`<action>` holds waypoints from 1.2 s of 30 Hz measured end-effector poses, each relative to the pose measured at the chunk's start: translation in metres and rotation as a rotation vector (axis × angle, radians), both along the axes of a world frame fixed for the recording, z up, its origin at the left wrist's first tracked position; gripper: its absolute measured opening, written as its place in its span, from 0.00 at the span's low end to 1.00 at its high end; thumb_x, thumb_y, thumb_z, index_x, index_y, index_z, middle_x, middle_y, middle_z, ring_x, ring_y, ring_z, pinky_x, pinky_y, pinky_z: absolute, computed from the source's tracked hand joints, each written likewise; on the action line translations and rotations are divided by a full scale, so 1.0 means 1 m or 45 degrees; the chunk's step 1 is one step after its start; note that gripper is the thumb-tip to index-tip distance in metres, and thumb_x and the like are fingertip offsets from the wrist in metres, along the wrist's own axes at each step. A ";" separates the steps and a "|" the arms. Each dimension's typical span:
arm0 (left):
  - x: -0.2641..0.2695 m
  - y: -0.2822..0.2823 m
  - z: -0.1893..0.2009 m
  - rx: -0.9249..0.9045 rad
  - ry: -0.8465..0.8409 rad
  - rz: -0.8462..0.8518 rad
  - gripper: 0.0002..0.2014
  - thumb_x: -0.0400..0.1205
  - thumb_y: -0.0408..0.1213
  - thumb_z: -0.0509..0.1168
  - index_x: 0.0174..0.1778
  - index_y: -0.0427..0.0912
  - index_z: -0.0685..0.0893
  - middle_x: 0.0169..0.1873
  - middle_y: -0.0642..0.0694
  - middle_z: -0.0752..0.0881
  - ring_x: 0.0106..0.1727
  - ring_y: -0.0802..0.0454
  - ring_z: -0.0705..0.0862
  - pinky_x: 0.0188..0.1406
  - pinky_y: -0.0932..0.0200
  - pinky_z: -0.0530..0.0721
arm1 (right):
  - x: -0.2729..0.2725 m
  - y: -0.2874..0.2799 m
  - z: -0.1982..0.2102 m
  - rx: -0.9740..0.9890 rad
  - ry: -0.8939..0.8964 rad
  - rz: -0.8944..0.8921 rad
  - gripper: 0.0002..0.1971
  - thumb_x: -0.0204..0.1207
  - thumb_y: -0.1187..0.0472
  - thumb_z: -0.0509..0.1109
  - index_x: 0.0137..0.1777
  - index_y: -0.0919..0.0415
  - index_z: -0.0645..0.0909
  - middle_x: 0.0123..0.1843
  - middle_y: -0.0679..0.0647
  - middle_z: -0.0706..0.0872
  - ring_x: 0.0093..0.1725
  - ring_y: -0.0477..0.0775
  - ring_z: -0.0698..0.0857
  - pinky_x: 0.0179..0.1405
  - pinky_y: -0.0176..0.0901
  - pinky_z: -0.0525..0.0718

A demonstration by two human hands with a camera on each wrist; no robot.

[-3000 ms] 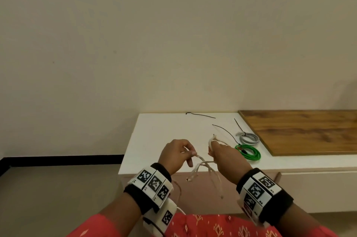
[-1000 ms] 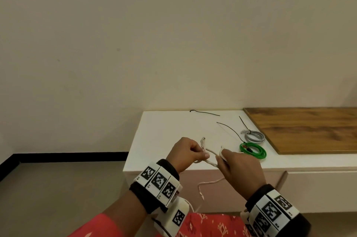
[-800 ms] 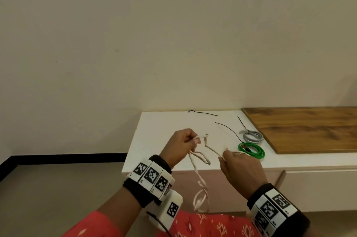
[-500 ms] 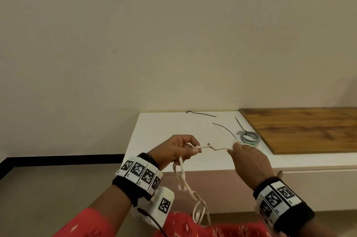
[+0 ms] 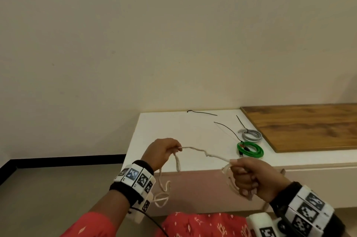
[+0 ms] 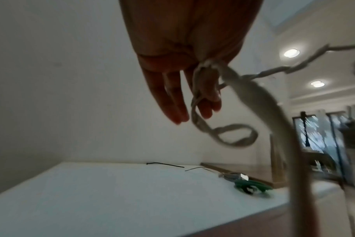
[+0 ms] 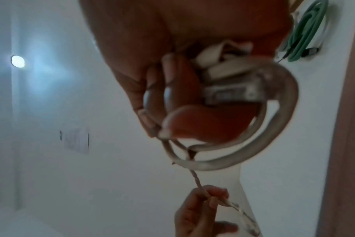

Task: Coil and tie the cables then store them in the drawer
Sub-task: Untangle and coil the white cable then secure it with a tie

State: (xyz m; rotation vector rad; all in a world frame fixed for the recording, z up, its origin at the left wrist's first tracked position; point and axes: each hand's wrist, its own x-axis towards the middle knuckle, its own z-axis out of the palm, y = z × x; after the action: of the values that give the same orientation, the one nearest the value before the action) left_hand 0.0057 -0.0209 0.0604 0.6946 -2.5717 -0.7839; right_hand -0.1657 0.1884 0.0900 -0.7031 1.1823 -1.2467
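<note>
hands: 2, both gripping white cable | coiled cables: 2 | ties: 3

I'm seeing two coils lying on the counter, left of the board; ties are lying behind them, near the wall.

Dim warm head view, blurred wrist views, glaring ceiling lights, edges distorted

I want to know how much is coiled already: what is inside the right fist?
The right hand grips a few loops of the white cable and a plug. The curled fingers cover part of the loops, so their number cannot be counted.
</note>
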 end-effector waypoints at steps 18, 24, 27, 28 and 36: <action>0.000 0.015 -0.048 -0.535 -0.251 -0.199 0.14 0.72 0.30 0.56 0.41 0.57 0.73 0.32 0.54 0.83 0.36 0.50 0.84 0.30 0.67 0.62 | -0.037 -0.012 0.031 -1.167 -0.967 -0.832 0.06 0.68 0.66 0.69 0.31 0.60 0.79 0.21 0.49 0.74 0.22 0.47 0.76 0.46 0.48 0.90; -0.006 0.039 -0.044 -0.388 -0.027 -0.343 0.15 0.71 0.53 0.46 0.36 0.47 0.71 0.28 0.45 0.81 0.30 0.47 0.75 0.28 0.70 0.58 | -0.052 -0.021 0.015 -1.072 -0.228 -1.321 0.14 0.81 0.56 0.53 0.36 0.55 0.74 0.23 0.43 0.79 0.28 0.42 0.80 0.40 0.32 0.83; -0.012 0.042 -0.034 -0.325 -0.030 -0.287 0.33 0.71 0.73 0.37 0.27 0.47 0.68 0.19 0.51 0.72 0.22 0.56 0.69 0.26 0.67 0.61 | -0.047 -0.021 0.000 -1.008 0.427 -1.372 0.13 0.81 0.56 0.54 0.36 0.58 0.73 0.25 0.43 0.81 0.29 0.37 0.78 0.34 0.24 0.79; -0.014 0.042 -0.031 -0.288 -0.030 -0.286 0.33 0.69 0.75 0.34 0.24 0.50 0.67 0.17 0.53 0.70 0.21 0.59 0.69 0.27 0.65 0.64 | -0.045 -0.021 -0.006 -0.956 0.725 -1.345 0.14 0.82 0.59 0.54 0.37 0.60 0.74 0.27 0.43 0.82 0.30 0.36 0.78 0.34 0.22 0.77; -0.020 0.047 -0.023 -0.242 0.037 -0.379 0.23 0.76 0.60 0.47 0.48 0.46 0.76 0.20 0.44 0.81 0.18 0.58 0.70 0.26 0.66 0.67 | -0.037 -0.025 -0.042 -0.386 2.005 -0.964 0.08 0.68 0.79 0.67 0.35 0.68 0.76 0.28 0.57 0.80 0.25 0.49 0.70 0.26 0.24 0.57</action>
State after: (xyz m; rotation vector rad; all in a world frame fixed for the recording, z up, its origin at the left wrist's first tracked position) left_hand -0.0141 0.0265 0.0379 0.2444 -2.7120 -0.6168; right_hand -0.2024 0.1636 0.0482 -1.6952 2.7413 -1.4257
